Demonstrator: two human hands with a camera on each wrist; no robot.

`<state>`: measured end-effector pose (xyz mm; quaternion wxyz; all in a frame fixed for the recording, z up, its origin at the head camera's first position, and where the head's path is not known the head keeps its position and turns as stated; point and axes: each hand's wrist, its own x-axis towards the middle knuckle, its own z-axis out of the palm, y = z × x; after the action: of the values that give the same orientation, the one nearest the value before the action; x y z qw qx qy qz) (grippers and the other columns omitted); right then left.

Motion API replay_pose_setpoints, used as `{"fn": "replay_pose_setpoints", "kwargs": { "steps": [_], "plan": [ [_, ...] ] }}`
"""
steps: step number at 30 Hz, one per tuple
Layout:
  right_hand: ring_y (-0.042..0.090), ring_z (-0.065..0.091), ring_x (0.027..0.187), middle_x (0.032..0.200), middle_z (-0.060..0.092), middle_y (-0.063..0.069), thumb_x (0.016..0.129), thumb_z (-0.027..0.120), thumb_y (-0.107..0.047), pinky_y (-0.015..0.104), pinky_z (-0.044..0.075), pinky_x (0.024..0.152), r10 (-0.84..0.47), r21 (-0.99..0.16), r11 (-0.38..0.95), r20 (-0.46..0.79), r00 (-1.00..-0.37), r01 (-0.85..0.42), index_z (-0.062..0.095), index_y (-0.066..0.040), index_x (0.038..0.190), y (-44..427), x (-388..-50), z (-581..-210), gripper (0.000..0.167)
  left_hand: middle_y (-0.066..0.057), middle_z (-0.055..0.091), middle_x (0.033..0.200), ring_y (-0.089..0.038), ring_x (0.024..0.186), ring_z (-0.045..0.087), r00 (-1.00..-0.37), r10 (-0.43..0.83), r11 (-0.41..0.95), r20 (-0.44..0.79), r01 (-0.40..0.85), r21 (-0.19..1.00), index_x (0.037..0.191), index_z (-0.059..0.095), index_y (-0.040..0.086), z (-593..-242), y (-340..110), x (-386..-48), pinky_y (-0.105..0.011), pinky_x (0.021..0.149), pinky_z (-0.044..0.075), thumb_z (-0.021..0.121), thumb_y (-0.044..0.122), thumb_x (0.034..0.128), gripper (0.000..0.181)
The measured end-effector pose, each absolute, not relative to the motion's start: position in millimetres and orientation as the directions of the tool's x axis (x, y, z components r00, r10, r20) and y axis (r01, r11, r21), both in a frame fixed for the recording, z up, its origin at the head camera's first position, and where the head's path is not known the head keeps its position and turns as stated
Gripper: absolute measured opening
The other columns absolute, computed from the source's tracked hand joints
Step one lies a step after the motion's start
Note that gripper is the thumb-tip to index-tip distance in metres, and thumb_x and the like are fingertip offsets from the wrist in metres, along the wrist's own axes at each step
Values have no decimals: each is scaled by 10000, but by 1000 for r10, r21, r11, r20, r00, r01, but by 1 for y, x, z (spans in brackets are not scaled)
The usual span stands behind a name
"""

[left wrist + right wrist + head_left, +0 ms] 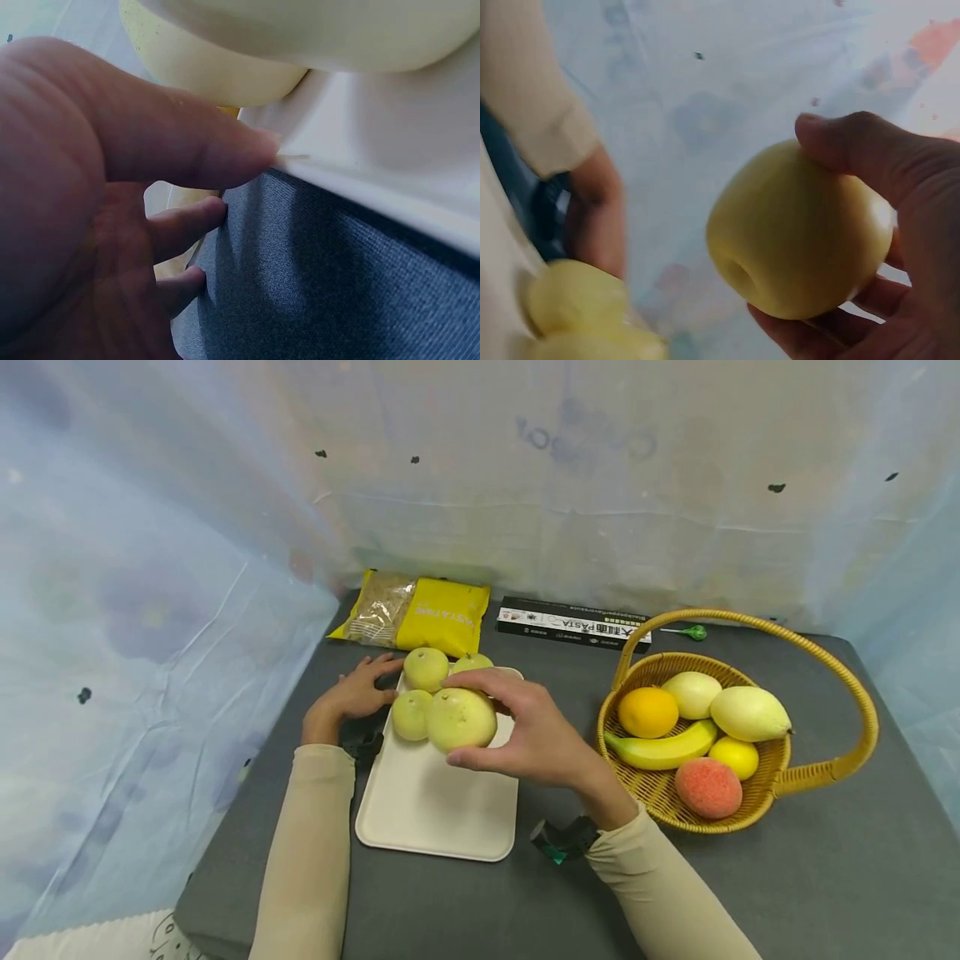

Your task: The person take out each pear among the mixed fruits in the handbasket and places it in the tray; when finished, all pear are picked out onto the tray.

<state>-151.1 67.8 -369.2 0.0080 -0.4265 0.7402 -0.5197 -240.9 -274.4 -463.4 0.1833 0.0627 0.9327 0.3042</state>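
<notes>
Tray (438, 814): off-wht. Held fruit (461, 722) & tray fruits (426, 669): pale yel-grn. Bench (420, 910): dk grey. Basket (652, 789): golden, woven patt. Banana (663, 751): yel. Peach (708, 788): coral. Bag (446, 631): yel w/ wht lettering. Box (562, 622): blk w/ wht band. Sleeves (307, 852): beige. Curtain (150, 593): lt blue, blurry motifs.

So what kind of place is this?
Probably a little curtained-off workspace: sheets hang around the back and sides of a grey table holding a fruit basket and pasta box.

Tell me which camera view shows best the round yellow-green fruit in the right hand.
The right wrist view: the fruit appears large and close, its dimple visible. The head view shows it smaller, in the right hand. The left wrist view shows cropped fruits; I cannot tell whether it is among them.
</notes>
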Motion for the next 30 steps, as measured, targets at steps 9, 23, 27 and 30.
{"fn": "replay_pose_setpoints", "kwargs": {
  "steps": [9, 23, 27, 30],
  "plan": [
    [126, 646, 1230, 1420, 680, 1, 872, 946, -306, 308, 561, 1056, -718, -738, 140, 384, -581, -660, 617, -117, 1506, 15, -148, -422, 738, -191, 125, 1843, -518, 1690, -46, -928, 238, 811, -287, 28, 584, 1739, 351, 169, -463, -276, -241, -907, 1185, -91, 607, 218, 1093, 696],
    [161, 626, 1290, 1417, 680, 27, 902, 923, -285, 316, 503, 1143, -758, -654, 189, 377, -532, -733, 647, -104, 1456, -16, -145, -473, 644, -193, 130, 1842, -524, 1689, -36, -927, 250, 807, -281, 38, 589, 1738, 350, 166, -461, -275, -241, -904, 1192, -78, 598, 217, 1096, 690],
    [186, 609, 1360, 1440, 685, 26, 931, 898, -280, 334, 465, 1208, -761, -578, 235, 390, -518, -781, 669, -101, 1434, -18, -144, -475, 581, -199, 133, 1839, -526, 1688, -33, -927, 248, 808, -283, 36, 589, 1738, 350, 164, -461, -275, -240, -908, 1190, -76, 601, 210, 1098, 689],
    [201, 606, 1374, 1457, 682, 35, 935, 896, -291, 334, 461, 1220, -760, -521, 262, 408, -506, -813, 675, -98, 1438, -19, -144, -475, 582, -201, 134, 1839, -523, 1689, -31, -927, 245, 808, -285, 33, 588, 1737, 352, 162, -462, -275, -239, -905, 1193, -76, 602, 209, 1099, 687]
  ]
}}
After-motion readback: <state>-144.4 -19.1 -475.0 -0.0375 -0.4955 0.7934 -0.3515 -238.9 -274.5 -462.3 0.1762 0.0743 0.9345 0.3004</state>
